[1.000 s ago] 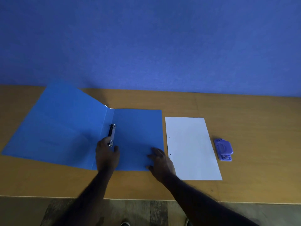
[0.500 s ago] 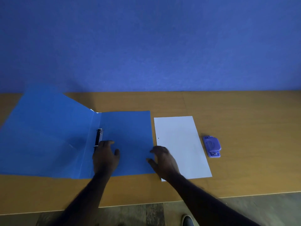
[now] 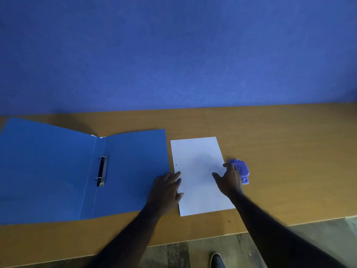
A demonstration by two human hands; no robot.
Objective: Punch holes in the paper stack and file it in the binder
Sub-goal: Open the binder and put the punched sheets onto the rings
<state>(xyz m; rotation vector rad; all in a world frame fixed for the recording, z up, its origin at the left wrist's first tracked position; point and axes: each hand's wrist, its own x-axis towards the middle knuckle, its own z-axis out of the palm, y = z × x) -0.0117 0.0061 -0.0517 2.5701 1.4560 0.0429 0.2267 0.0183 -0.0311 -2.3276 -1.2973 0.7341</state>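
1. Between binder (image 3: pixel 58 171) and punch (image 3: pixel 242 168) lies the paper (image 3: pixel 199 157), flat on the table (image 3: pixel 289 151), long axis running away from the person.
2. Left hand (image 3: pixel 167 188), fingers loosely straight, rests across the paper's left edge, gripping nothing.
3. Right hand (image 3: pixel 229 180), fingers spread, is over the right edge, holding nothing.
4. Rings (image 3: pixel 102 171) lie left of the paper, parallel to its holed edge; the left hand is nearer them.

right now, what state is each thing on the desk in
binder: open, lying flat on desk
paper stack: flat, one hole showing at left edge
hole punch: resting on desk right of paper
left hand: open, fingertips on paper's left edge
right hand: open, at paper's right edge
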